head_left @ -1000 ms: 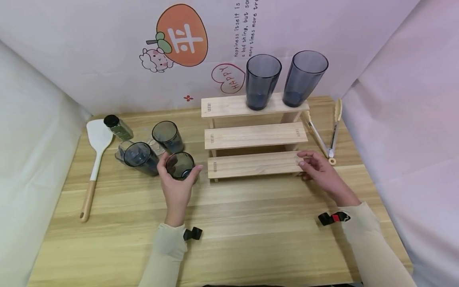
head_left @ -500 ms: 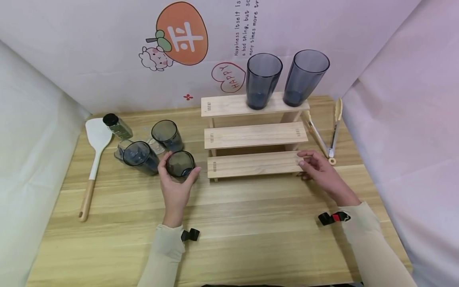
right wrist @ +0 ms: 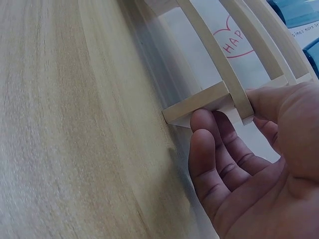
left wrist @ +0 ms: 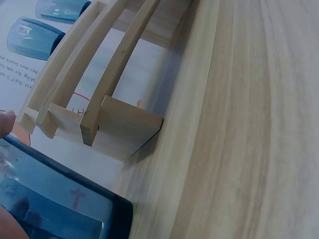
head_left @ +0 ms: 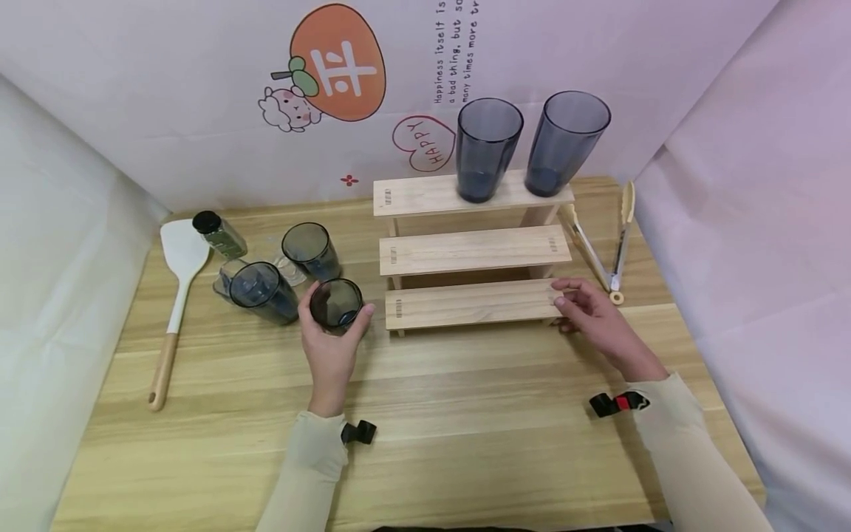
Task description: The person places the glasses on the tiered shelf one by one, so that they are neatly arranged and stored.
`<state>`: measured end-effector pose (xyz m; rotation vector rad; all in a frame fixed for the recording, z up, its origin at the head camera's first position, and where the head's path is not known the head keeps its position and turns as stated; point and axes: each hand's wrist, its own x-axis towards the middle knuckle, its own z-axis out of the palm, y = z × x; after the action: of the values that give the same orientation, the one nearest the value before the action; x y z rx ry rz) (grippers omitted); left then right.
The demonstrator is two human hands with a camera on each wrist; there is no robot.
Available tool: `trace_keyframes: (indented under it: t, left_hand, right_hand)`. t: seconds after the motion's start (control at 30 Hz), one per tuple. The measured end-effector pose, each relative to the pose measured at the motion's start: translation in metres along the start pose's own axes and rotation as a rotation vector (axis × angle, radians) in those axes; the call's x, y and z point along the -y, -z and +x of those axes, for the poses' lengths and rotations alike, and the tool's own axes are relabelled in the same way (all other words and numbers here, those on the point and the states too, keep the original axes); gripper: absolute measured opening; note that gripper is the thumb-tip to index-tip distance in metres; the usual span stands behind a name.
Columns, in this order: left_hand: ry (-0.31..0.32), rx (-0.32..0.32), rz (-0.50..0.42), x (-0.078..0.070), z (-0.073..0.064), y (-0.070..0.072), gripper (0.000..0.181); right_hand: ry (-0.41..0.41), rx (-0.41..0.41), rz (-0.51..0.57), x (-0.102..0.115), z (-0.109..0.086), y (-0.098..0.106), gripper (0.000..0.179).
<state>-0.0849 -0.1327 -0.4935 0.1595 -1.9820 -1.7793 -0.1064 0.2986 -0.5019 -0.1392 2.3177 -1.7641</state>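
My left hand (head_left: 330, 362) holds a short dark glass tumbler (head_left: 337, 304), thumb on its right side and fingers on its left. In the left wrist view the tumbler's blue-tinted wall (left wrist: 60, 194) fills the lower left corner, its base near the wooden table. My right hand (head_left: 595, 321) grips the right end of the lowest step of a three-tier wooden shelf (head_left: 472, 303). Seen from the right wrist, the thumb lies over the board and the curled fingers (right wrist: 202, 149) come up below it. Two tall dark glasses (head_left: 488, 151) stand upright on the top tier.
Left of the held tumbler stand another short tumbler (head_left: 311, 251) and a dark glass mug (head_left: 262, 295). A spice jar (head_left: 221, 235) and a white spatula (head_left: 182, 255) lie farther left. Tongs (head_left: 618, 255) lie right of the shelf. White cloth walls (head_left: 199, 89) enclose the table.
My left hand and the tumbler have shifted very slightly to the right. My right hand and the shelf stay where they were.
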Motion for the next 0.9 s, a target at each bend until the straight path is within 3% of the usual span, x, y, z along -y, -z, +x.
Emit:
trace_keyframes:
  t: [0.27, 0.33, 0.53, 0.67, 0.9]
  left_hand:
    - [-0.023, 0.072, -0.009, -0.034, 0.003, 0.001, 0.076]
    - [-0.025, 0.104, 0.005, -0.036, 0.009, 0.003, 0.077]
    - [-0.089, 0.210, 0.008, -0.044, 0.042, 0.006, 0.082]
    - [-0.107, 0.279, -0.046, -0.076, 0.065, 0.001, 0.080]
    - [-0.072, 0.391, -0.231, -0.126, 0.106, -0.023, 0.080]
  right_hand:
    - [0.008, 0.005, 0.010, 0.002, -0.001, 0.001, 0.041]
    - [0.011, 0.005, 0.008, 0.002, -0.001, 0.001, 0.041]
    - [0.019, -0.005, -0.010, 0.003, -0.001, 0.002, 0.042]
    - [0.022, -0.001, -0.005, 0.003, -0.001, 0.003, 0.041]
    - [0.028, 0.013, 0.002, 0.003, -0.001, 0.002, 0.040]
